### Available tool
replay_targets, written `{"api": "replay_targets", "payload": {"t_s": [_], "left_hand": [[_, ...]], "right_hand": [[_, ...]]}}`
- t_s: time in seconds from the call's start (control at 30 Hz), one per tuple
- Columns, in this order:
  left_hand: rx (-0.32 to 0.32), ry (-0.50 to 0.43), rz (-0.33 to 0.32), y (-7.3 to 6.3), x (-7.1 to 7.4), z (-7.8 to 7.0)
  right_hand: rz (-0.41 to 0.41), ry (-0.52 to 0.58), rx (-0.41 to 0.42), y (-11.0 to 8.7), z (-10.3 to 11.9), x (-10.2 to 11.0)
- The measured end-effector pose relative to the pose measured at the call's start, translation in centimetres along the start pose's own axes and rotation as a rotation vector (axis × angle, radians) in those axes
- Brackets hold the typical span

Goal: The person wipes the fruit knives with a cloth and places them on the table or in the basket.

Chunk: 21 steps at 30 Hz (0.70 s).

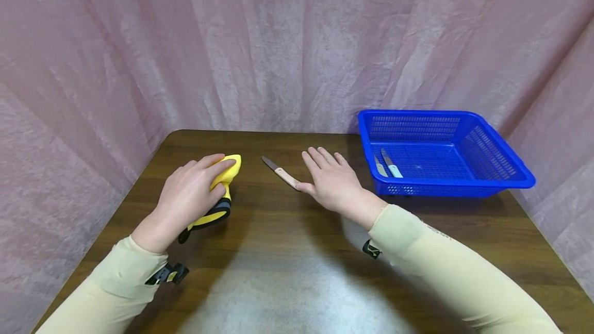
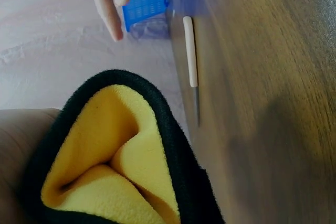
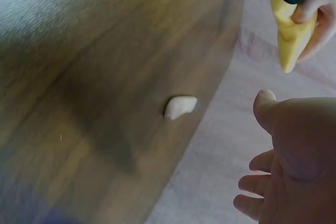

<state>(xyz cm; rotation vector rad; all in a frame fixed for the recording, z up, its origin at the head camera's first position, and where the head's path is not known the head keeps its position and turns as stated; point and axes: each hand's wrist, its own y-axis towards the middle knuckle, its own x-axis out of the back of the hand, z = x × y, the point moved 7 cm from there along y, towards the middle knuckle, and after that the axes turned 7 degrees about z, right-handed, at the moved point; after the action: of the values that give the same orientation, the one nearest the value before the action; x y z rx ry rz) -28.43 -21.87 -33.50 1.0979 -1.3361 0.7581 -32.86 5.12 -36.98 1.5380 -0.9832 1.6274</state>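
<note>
My left hand (image 1: pixel 185 195) grips a bunched yellow cloth (image 1: pixel 227 173) with black edging and a grey patch, held over the left part of the table. Its folds and dark border (image 2: pixel 163 124) fill the lower part of the left wrist view. Between the hands lies a small knife (image 1: pixel 287 177) with a pale pinkish handle, its blade toward the far left. My right hand (image 1: pixel 331 179) is stretched out above the table, palm down, holding nothing. Its thumb overlaps the end of the knife handle in the head view; the right wrist view shows a gap between them.
A blue plastic basket (image 1: pixel 464 183) stands at the right back of the wooden table (image 1: pixel 278 251). Inside it, along the left side, lie a knife with a light blue handle (image 1: pixel 395 170) and one with a beige handle (image 1: pixel 381 169). Pink curtains (image 1: pixel 278 45) hang behind.
</note>
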Motion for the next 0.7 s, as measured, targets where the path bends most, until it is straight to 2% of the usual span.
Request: {"api": "replay_targets", "payload": {"t_s": [0.3, 0.7], "left_hand": [[0.000, 0.004, 0.001, 0.0, 0.0, 0.1], [0.000, -0.001, 0.002, -0.2, 0.1, 0.0]], "right_hand": [[0.082, 0.013, 0.000, 1.7, 1.5, -2.0], [0.144, 0.030, -0.019, 3.6, 2.5, -3.5]]}}
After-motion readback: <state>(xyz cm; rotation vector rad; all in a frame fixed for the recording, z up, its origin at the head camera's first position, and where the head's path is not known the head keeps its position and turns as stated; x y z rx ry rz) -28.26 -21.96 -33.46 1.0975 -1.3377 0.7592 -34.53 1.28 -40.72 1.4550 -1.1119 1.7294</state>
